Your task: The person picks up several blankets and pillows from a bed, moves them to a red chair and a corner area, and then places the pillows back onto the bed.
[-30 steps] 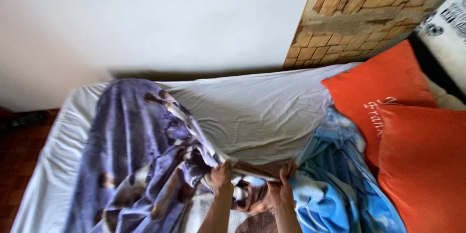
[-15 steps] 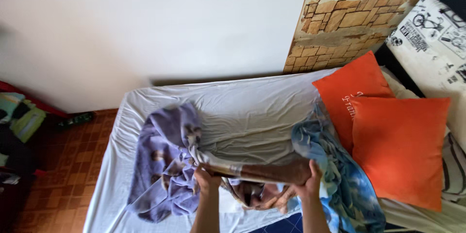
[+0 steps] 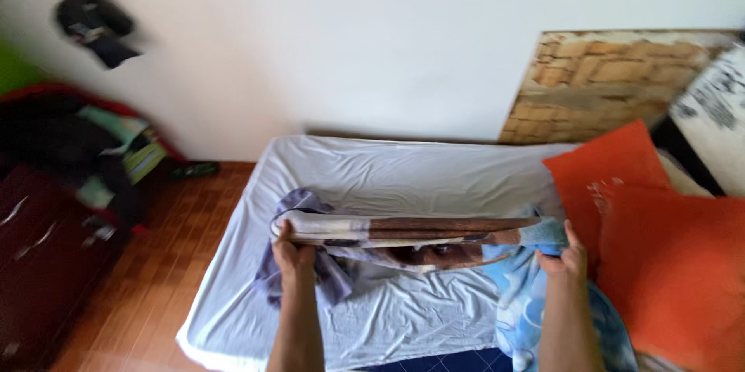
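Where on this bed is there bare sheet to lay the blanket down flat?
The far strip of white sheet is bare, bordered by the white wall and the stretched purple-and-brown blanket. A smaller patch lies near the foot corner, beside the left hand. It is crowded by the right hand: a crumpled blue blanket and two orange pillows.

Both forearms reach forward side by side, set well apart and roughly parallel. The left hand (image 3: pixel 292 252) is raised with knuckles up, fingers (image 3: pixel 285 234) curled closed in a grip. The right hand (image 3: pixel 565 257) matches it, its fingers likewise closed.
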